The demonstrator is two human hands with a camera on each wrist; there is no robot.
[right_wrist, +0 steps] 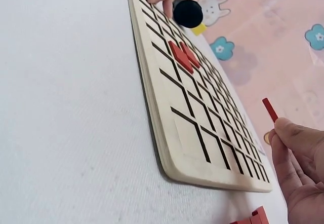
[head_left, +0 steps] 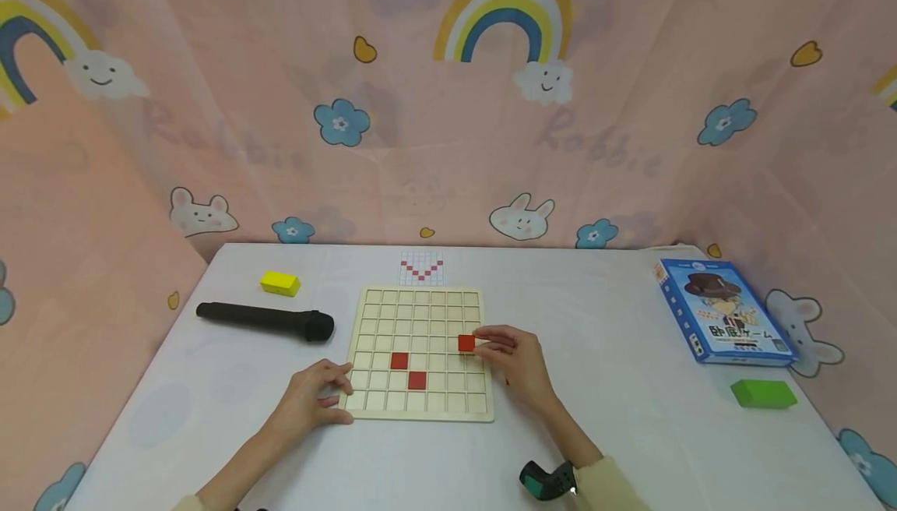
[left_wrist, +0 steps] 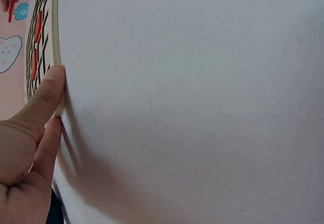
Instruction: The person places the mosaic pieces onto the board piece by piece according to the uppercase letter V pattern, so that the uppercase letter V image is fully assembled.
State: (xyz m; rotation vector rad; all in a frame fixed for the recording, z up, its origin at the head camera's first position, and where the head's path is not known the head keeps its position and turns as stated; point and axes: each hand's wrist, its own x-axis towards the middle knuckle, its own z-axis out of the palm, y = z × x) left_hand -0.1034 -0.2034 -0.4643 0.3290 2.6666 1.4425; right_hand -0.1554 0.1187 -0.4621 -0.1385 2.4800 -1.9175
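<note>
Red tile (head_left: 466, 343) is pinched between the fingertips of the right hand (head_left: 514, 358), held over the wooden grid board (head_left: 420, 410) near its right side, in about the third row from the near edge; the right wrist view shows the tile (right_wrist: 270, 109) lifted above the board (right_wrist: 167, 148), not lying in a cell. Two more red tiles (head_left: 408, 370) sit in cells of the board, one at the centre-left and the other diagonally below and right of it, touching at a corner. The left hand (head_left: 314, 399) rests on the table (head_left: 603, 433) at the board's near left corner, fingers curled loosely with the tips against the board's edge; in the left wrist view the thumb (left_wrist: 43, 95) presses on the rim (left_wrist: 56, 41). It grips nothing.

The table is covered in white cloth. A black microphone (head_left: 266, 321) lies left of the board, well apart from it, and a yellow block (head_left: 280, 283) lies beyond the microphone. A small card with a red V pattern (head_left: 421, 268) lies just behind the board's far edge. To the right, well apart from the board, a blue box (head_left: 722, 310) lies flat, and a green block (head_left: 764, 393) lies nearer than it. More red pieces (right_wrist: 251, 218) show at the bottom edge of the right wrist view, beside the right hand. A pink curtain (head_left: 448, 98) with rainbows, rabbits and flowers hangs behind and at both sides
</note>
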